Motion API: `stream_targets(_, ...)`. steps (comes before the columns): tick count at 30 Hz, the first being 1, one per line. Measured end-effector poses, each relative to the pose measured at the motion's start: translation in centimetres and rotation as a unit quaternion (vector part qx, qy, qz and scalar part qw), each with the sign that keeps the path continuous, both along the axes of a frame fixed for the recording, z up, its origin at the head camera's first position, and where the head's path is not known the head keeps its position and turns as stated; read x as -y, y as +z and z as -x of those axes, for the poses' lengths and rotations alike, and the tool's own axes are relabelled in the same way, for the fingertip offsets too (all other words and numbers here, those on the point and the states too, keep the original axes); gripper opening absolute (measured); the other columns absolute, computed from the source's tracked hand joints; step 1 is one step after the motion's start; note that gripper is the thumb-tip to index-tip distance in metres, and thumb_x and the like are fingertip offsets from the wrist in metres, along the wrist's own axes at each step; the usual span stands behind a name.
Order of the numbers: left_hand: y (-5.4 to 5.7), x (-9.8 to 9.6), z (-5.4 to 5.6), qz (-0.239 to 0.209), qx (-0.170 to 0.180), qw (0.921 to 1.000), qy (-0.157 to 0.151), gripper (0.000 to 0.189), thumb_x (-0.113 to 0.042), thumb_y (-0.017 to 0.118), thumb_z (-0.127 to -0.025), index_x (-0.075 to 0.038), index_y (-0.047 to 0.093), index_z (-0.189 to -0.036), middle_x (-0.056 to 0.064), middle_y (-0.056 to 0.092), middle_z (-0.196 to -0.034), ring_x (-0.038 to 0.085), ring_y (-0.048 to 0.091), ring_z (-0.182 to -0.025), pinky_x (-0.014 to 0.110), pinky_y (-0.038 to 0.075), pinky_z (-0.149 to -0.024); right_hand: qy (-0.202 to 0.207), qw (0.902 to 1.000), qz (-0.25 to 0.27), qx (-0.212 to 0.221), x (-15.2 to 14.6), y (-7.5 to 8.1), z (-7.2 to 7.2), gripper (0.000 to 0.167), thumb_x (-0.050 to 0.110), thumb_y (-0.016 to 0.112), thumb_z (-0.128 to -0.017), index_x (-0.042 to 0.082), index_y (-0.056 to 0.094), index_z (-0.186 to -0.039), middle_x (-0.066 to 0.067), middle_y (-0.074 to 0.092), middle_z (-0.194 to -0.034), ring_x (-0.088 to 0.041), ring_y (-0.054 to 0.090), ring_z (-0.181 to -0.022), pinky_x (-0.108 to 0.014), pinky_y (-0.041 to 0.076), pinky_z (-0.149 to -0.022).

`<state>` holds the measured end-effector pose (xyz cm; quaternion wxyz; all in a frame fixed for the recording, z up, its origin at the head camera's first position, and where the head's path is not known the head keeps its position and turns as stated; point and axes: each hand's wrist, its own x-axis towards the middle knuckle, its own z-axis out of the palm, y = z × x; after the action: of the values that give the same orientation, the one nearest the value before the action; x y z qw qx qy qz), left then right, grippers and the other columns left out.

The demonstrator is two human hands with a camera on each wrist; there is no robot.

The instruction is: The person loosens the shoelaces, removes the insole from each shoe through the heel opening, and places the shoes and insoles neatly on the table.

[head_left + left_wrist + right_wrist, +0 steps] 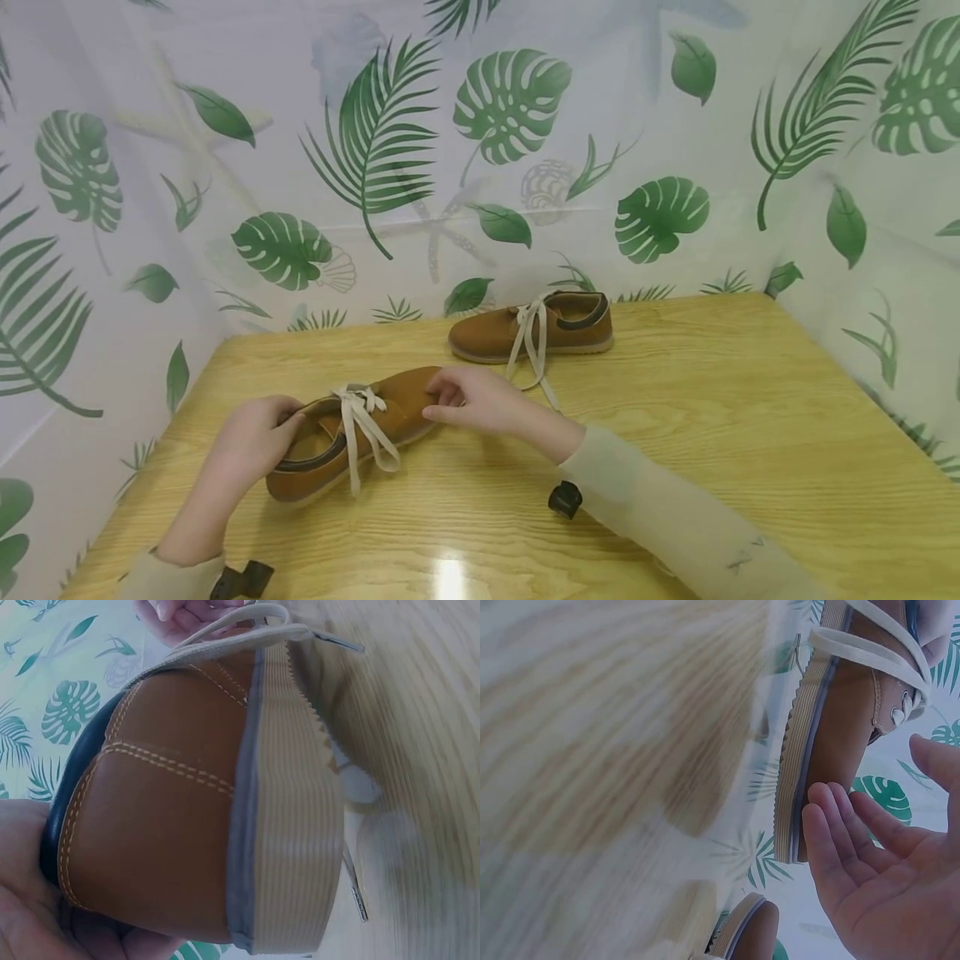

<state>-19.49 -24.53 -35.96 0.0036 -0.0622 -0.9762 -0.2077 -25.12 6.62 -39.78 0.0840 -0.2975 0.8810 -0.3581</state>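
Note:
A brown lace-up shoe [405, 398] with cream laces is held a little above the table, its toe pointing right and away. My left hand [251, 437] grips its collar at the heel, thumb on the near side of the opening; in the left wrist view the stitched heel and ribbed sole [296, 825] fill the middle. At the toe is my right hand [480, 400], its fingertips touching the leather; the right wrist view shows those fingers [832, 836] extended, not wrapped round the shoe. The laces [367, 425] are tied in a bow whose loops hang over the near side.
A matching brown shoe [491, 333] stands at the back of the wooden table [675, 433], toe to the left, with its lace ends trailing on the wood. Leaf-patterned white cloth [577, 233] hangs behind and on both sides.

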Motion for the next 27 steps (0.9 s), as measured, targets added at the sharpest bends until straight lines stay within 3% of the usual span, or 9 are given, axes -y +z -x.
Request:
stream_targets(12,-0.4,-1.7,0.0,-0.007,0.0,0.9998,-0.019,0.025,-0.009,0.061,-0.105,0.008,0.074,-0.118,0.023,0.077,-0.107,0.03,0.07,-0.091,0.051,0.059,-0.081,-0.015,0.9986,-0.04,-0.033,-1.5,-0.2,-0.5,0.036,0.026,0.078,-0.099,0.009,0.07,-0.13,0.004,0.072,-0.092,-0.006,0.064,-0.082,-0.025,0.055,-0.079)
stream_targets(20,-0.8,-2.8,0.5,-0.018,0.0,0.999,-0.041,0.022,-0.01,0.062,-0.106,0.003,0.076,-0.115,0.014,0.077,-0.096,0.019,0.065,-0.078,0.039,0.055,-0.069,-0.024,0.9969,-0.05,-0.055,-3.3,-0.6,-0.9,0.034,0.016,0.083,-0.094,0.01,0.072,-0.125,0.005,0.068,-0.085,-0.004,0.058,-0.074,-0.022,0.052,-0.072)
stream_targets(27,-1.2,-3.9,0.8,-0.025,-0.009,0.998,-0.058,0.019,-0.009,0.063,-0.105,0.002,0.077,-0.112,0.013,0.078,-0.096,0.019,0.067,-0.08,0.039,0.056,-0.071,-0.034,0.9962,-0.056,-0.058,-4.5,-0.7,-1.3,0.033,0.014,0.084,-0.092,0.01,0.072,-0.122,0.005,0.065,-0.082,-0.006,0.056,-0.072,-0.021,0.05,-0.069)
